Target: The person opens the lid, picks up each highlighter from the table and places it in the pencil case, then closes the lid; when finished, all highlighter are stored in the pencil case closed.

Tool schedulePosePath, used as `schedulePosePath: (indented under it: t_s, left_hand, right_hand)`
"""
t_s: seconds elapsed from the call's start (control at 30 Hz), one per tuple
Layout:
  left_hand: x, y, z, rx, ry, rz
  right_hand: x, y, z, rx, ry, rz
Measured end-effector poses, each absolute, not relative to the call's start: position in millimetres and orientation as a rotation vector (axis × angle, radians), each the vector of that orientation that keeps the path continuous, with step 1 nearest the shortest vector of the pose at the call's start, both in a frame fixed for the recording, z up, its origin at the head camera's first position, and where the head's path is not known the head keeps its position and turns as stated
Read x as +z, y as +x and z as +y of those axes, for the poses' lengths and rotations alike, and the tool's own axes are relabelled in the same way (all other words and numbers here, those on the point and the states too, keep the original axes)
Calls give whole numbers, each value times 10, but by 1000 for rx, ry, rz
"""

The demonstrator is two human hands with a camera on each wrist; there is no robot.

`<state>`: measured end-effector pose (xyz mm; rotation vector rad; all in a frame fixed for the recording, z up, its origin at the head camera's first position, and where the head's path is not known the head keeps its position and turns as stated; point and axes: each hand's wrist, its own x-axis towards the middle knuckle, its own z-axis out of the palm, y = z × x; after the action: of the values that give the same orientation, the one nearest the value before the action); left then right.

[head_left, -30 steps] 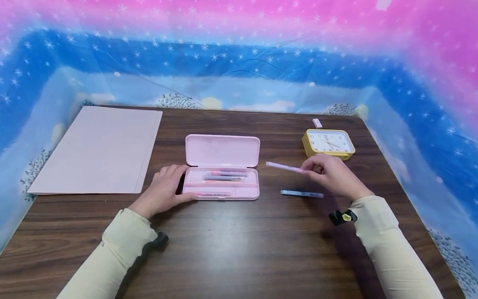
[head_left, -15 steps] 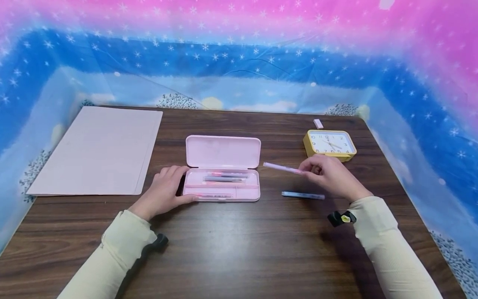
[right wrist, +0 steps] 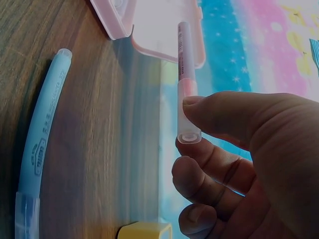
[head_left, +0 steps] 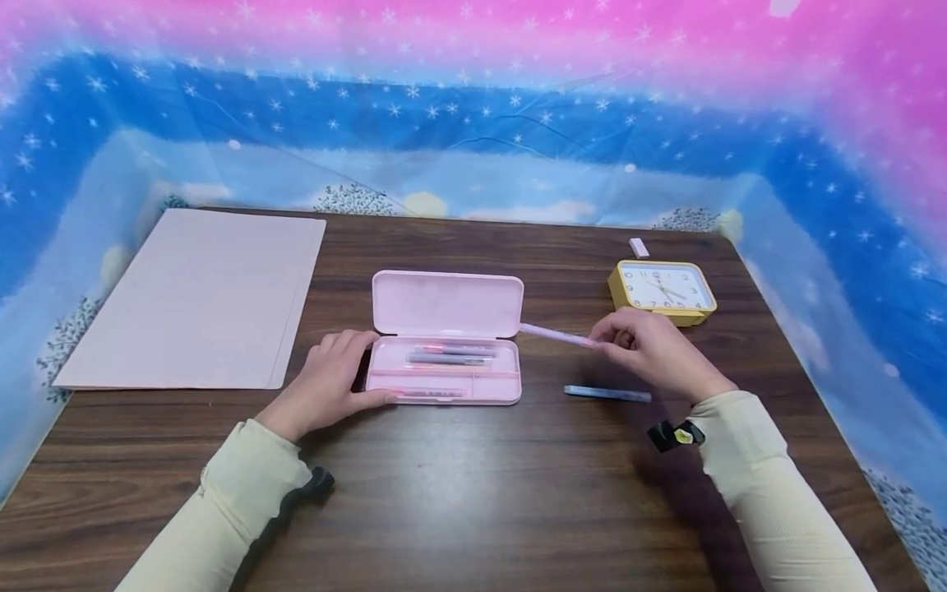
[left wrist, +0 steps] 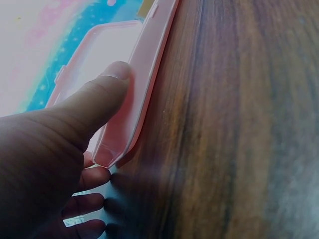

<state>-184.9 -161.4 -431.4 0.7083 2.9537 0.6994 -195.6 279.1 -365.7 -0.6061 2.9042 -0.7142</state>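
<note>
- Your left hand (head_left: 325, 382) holds the left end of the pink pencil case (head_left: 447, 304), thumb over its near side; the case lies open mid-table, lid toward the far edge.
- Your right hand (head_left: 654, 349) pinches the lilac pen (head_left: 555, 333) by its capped end, the other end pointing at the case (whether they touch, you can't tell).
- Several pens (head_left: 446, 359) lie inside the case.
- The blue pen (head_left: 607, 394) lies on the table (head_left: 444, 526), nearer its right edge than the case.
- The yellow clock (head_left: 663, 292) sits near the far right corner.
</note>
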Motion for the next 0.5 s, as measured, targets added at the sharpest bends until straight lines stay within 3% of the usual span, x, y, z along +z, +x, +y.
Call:
schedulePosePath:
  t_s: [0.5]
  left_hand:
    - [-4326,-1851,-1616,703,715,2958]
  right_hand:
    - [-3682,-2016,2464,-753,-704,2853]
